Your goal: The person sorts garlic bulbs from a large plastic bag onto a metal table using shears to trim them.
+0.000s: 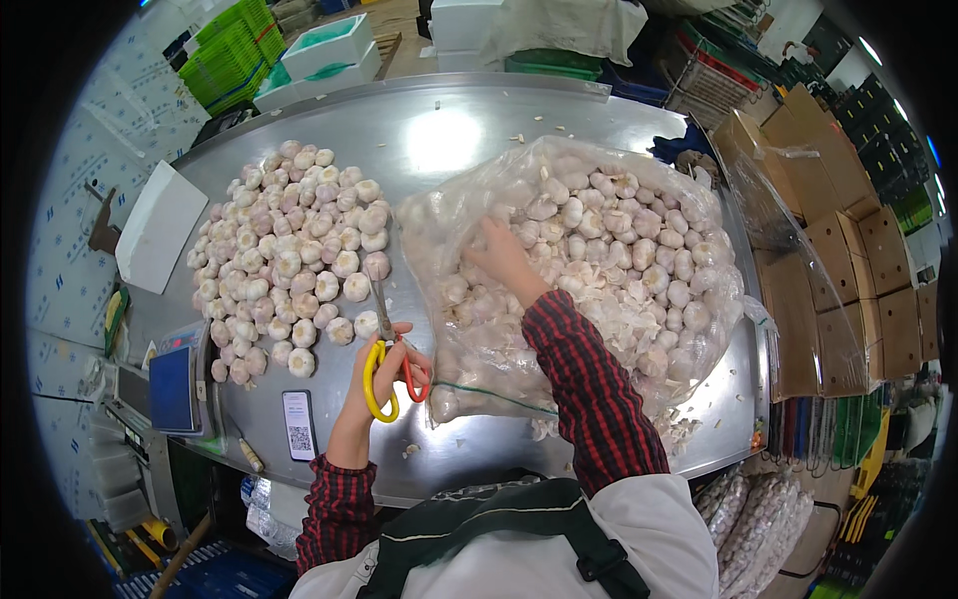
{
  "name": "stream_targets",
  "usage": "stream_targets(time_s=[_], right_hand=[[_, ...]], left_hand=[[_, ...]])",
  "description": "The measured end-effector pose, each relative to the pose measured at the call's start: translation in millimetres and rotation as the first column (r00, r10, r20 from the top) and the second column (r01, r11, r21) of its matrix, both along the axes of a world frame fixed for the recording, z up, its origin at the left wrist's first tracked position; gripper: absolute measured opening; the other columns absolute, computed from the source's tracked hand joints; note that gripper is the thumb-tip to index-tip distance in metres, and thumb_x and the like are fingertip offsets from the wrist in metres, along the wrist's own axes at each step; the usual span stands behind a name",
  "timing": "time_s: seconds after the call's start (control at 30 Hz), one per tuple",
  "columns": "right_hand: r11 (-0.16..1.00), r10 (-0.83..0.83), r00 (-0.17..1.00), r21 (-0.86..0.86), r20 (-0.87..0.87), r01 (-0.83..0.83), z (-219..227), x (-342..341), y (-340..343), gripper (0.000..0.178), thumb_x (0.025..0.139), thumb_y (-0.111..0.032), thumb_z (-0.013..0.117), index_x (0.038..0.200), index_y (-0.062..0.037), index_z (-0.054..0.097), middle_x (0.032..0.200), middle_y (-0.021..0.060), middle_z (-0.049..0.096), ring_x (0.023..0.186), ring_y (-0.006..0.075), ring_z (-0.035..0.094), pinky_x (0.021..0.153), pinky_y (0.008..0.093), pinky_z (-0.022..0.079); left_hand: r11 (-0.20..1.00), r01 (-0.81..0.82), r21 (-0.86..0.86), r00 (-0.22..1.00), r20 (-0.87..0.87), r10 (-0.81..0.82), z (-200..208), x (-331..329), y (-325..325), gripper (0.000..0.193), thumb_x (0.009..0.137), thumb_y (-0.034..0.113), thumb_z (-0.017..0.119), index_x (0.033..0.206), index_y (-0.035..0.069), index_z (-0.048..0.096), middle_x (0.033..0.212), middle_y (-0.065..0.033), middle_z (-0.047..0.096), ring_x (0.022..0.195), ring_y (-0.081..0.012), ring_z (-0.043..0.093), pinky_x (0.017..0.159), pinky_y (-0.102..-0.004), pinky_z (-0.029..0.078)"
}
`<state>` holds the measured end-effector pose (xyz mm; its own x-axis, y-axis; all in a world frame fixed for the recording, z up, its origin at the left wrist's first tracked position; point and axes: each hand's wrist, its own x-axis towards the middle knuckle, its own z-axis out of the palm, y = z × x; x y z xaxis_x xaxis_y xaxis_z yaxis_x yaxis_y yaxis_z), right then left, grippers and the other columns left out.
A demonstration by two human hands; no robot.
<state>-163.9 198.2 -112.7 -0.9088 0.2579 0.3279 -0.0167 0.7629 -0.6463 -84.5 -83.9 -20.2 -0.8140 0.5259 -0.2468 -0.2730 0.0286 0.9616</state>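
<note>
My left hand (397, 371) is closed around scissors (382, 319) with one yellow and one red handle loop, the blades pointing away from me. They reach the near right edge of a wide heap of trimmed garlic bulbs (289, 260) on the steel table. My right hand (502, 258) is inside a large clear plastic bag (439, 215), at its left side. Its fingers curl down and are partly hidden, so what they grip cannot be made out. More garlic bulbs (639, 235) fill the bag, with loose papery skins (599, 295) among them.
The steel table (329, 424) carries a phone (298, 424), a small wooden-handled tool (249, 454) and a blue-topped scale (175, 389). A white foam panel (160, 228) leans at the left edge. Cardboard boxes (838, 280) stand right; green crates (230, 55) and foam boxes (334, 50) lie beyond.
</note>
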Motion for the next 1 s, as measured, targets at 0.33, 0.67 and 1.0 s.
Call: stream_targets(time_s=[0.33, 0.67, 1.0], right_hand=[[0.560, 0.297, 0.953, -0.819, 0.058, -0.124, 45.4, 124.1, 19.8, 0.045, 0.081, -0.026, 0.074, 0.116, -0.0034, 0.055, 0.093, 0.0038, 0.061, 0.083, 0.0092, 0.057, 0.070, 0.0268, 0.046], [0.507, 0.317, 0.946, -0.856, 0.072, -0.105, 130.1, 231.8, 18.8, 0.051, 0.083, -0.010, 0.073, 0.128, 0.0027, 0.051, 0.105, 0.0049, 0.062, 0.090, 0.0095, 0.059, 0.075, 0.0248, 0.049], [0.920, 0.095, 0.939, -0.390, 0.329, 0.044, 129.1, 246.6, 35.9, 0.051, 0.077, -0.018, 0.077, 0.119, 0.0014, 0.056, 0.078, 0.0011, 0.064, 0.064, 0.0056, 0.057, 0.054, 0.0228, 0.045]], left_hand=[[0.994, 0.106, -0.018, 0.990, -0.089, -0.107, 8.8, 9.9, 23.4, 0.035, 0.099, 0.015, 0.050, 0.128, -0.003, 0.042, 0.084, -0.0155, 0.066, 0.069, -0.0169, 0.066, 0.061, -0.0261, 0.053], [0.764, 0.391, -0.513, 0.562, -0.524, -0.640, 34.4, 33.7, 77.8, 0.044, 0.094, 0.006, 0.051, 0.136, 0.003, 0.039, 0.094, -0.0164, 0.065, 0.081, -0.0290, 0.067, 0.070, -0.0351, 0.052], [0.449, 0.160, -0.879, 0.214, -0.413, -0.885, 36.4, 56.7, 107.7, 0.020, 0.093, 0.013, 0.051, 0.108, -0.001, 0.048, 0.073, -0.0166, 0.064, 0.062, -0.0362, 0.064, 0.058, -0.0456, 0.051]])
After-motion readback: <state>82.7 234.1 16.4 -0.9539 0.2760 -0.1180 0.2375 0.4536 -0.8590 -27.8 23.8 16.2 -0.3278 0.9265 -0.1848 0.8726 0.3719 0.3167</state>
